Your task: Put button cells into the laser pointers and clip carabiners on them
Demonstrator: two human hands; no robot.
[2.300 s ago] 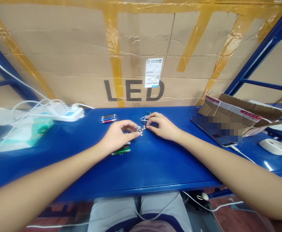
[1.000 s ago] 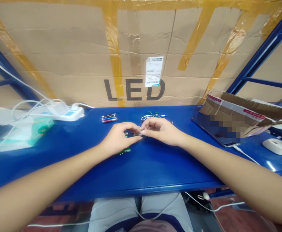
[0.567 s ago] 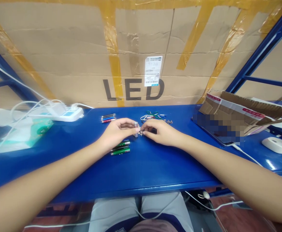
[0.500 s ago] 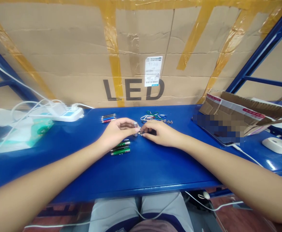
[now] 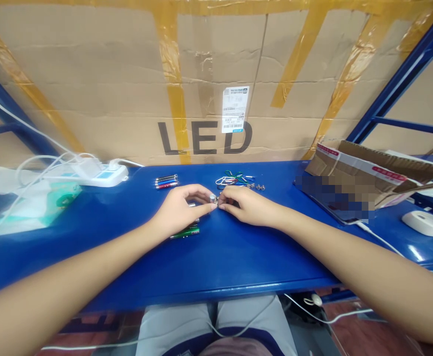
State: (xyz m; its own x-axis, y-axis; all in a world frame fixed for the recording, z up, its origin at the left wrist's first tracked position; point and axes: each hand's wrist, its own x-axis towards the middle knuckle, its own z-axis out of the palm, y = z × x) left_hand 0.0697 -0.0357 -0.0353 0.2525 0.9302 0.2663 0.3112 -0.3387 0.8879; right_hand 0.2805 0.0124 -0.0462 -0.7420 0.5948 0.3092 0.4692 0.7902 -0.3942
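Note:
Between the thumb and fingers of my left hand (image 5: pixel 181 207) is a small silvery cylinder (image 5: pixel 212 197), mostly covered by the fingertips. My right hand (image 5: pixel 248 205) is closed in a pinch right beside it, at a tiny shiny metal piece (image 5: pixel 216 200). Its exact kind is too small to make out. Under and behind my left hand lie green metal tubes (image 5: pixel 186 233), partly hidden. Farther back sits a row of slim tubes (image 5: pixel 167 184) in red, blue and dark colours. Past my right hand are coloured cord loops (image 5: pixel 234 179) and several small metal pieces (image 5: pixel 261 187).
A cardboard box (image 5: pixel 372 168) and a phone (image 5: pixel 331 200) on a cable stand at the right, near a white rounded device (image 5: pixel 426 222). On the left are a power strip (image 5: pixel 108 175) and a green-white packet (image 5: pixel 53 200). A large carton (image 5: pixel 120 99) backs the blue table (image 5: pixel 238 267).
My left hand has shifted slightly right and down, and the silvery cylinder has tilted with it. More of the green tubes is covered. My right hand has barely moved.

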